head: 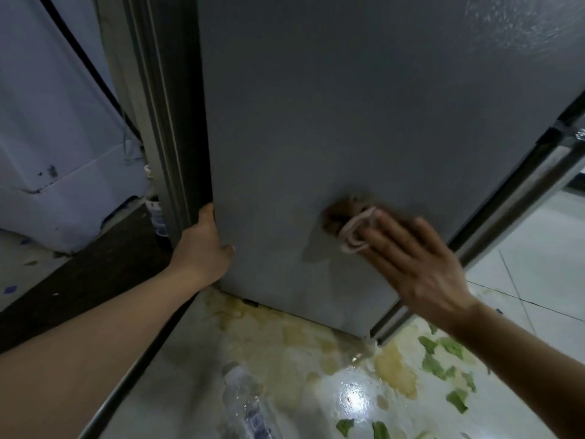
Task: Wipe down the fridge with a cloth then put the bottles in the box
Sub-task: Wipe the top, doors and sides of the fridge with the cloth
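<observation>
Fingers (391, 236) pressing cloth (348, 221), fridge (348, 106)

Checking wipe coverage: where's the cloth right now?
In the head view, the cloth is low on the grey fridge side panel, right of centre, pressed flat under the right hand's fingertips.

a pale tiled floor (538, 248) runs beneath, glossy where light glares off it. yellowish stains (395, 369) spread over it, with green scraps (433, 362) scattered at the right. a dark mat (88, 274) lies at the left. behind it stands a white appliance (47, 153), scuffed and marked, with a black cable (79, 52) slanting across it.
</observation>
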A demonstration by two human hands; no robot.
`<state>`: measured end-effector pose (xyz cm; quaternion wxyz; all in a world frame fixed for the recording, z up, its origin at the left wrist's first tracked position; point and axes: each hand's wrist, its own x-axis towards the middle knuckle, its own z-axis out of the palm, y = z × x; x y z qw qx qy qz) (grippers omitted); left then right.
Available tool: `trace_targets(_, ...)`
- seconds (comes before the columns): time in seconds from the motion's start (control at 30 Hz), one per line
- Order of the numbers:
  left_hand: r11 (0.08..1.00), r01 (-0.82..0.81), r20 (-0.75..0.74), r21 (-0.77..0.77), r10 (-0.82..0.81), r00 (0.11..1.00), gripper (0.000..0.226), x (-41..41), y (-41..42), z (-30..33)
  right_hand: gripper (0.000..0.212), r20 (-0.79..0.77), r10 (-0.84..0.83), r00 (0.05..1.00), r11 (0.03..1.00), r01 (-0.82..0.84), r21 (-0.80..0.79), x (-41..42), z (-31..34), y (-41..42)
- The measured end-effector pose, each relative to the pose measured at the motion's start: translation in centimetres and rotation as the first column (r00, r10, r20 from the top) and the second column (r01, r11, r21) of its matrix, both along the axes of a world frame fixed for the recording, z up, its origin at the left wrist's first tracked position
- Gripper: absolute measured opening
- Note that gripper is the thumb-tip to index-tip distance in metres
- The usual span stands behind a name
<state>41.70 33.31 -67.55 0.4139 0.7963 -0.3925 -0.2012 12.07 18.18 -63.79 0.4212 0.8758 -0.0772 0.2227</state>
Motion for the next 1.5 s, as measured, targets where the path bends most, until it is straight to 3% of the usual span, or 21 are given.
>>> trace_targets(0.07,1.000,-0.007,0.013,-0.021,0.007,1.000,0.077,-0.1,-0.2,-0.2,0.046,0.138,-0.001,0.990,1.000,-0.003,0.028,-1.6,1.0,-1.1)
trace_targets(0.13,0.999,-0.020,0.025,-0.036,0.020,0.999,0.077,-0.2,-0.3,-0.6,0.045,0.162,-0.028,0.986,0.998,0.017,0.067,-2.5,0.0,-1.3)
trace_targets(0.3,1.000,-0.009,0.025,-0.024,0.010,1.000,0.081,0.4,-0.2,-1.0,0.051,-0.225,-0.065,0.972,0.995,0.081,0.065,-4.7,-5.8,-0.1)
trace_targets(0.4,1.000,-0.029,0.048,0.010,0.028,0.998,0.084,0.6,-0.2,-1.2,0.052,-0.275,-0.058,0.960,0.996,0.074,0.045,-5.3,-4.8,0.0)
trace_targets(0.6,0.999,-0.023,0.021,-0.025,0.024,1.000,0.086,0.4,-0.3,-2.6,0.045,0.131,-0.103,0.986,0.993,0.095,0.064,-6.1,0.9,-0.8)
trace_targets(0.7,0.999,-0.033,0.005,-0.038,0.033,0.999,0.086,0.5,-0.3,-3.8,0.044,0.191,-0.118,0.974,0.990,0.101,0.096,-5.5,-0.5,-1.0)
trace_targets(0.77,0.999,-0.026,-0.012,-0.018,0.026,1.000,0.087,0.4,-0.3,-4.8,0.043,0.123,-0.131,0.984,0.988,0.119,0.097,-5.9,-3.4,-1.0)
trace_targets(0.87,1.000,0.000,-0.024,0.008,0.000,1.000,0.089,0.3,0.0,-6.1,0.044,-0.162,-0.079,0.984,0.989,0.098,0.111,-6.9,-7.9,-0.5)
trace_targets(0.97,1.000,0.015,-0.004,0.002,-0.015,1.000,0.091,0.4,0.1,-6.5,0.072,-0.435,-0.109,0.894,0.978,0.175,0.116,-6.8,-9.1,0.1)
trace_targets(1.03,1.000,0.009,-0.006,-0.003,-0.009,1.000,0.089,0.6,0.1,-6.5,0.073,-0.440,-0.092,0.893,0.979,0.162,0.124,-6.8,-8.5,0.2)
trace_targets(1.13,1.000,-0.004,0.031,0.003,0.003,1.000,0.088,0.5,0.3,-6.4,0.049,-0.269,-0.013,0.963,0.989,0.052,0.137,-6.4,-6.3,-0.3)
trace_targets(1.2,1.000,-0.008,0.049,0.021,0.007,0.999,0.089,0.3,0.4,-6.7,0.047,-0.136,-0.019,0.991,0.990,0.038,0.137,-5.6,-4.7,-0.8)
trace_targets(1.3,0.999,0.001,0.028,0.045,-0.002,1.000,0.090,0.0,0.5,-7.2,0.047,-0.072,-0.019,0.997,0.993,0.027,0.117,-4.4,-4.9,-1.2)
trace_targets(1.4,0.999,0.024,0.016,0.038,-0.024,1.000,0.089,-0.2,0.6,-7.6,0.056,-0.132,0.000,0.991,0.995,0.013,0.100,-4.0,-7.4,-1.3)
trace_targets(1.5,0.998,0.026,-0.001,0.059,-0.026,1.000,0.088,-0.2,0.6,-8.1,0.066,-0.347,0.051,0.936,0.997,-0.029,0.067,-3.5,-10.2,-0.6)
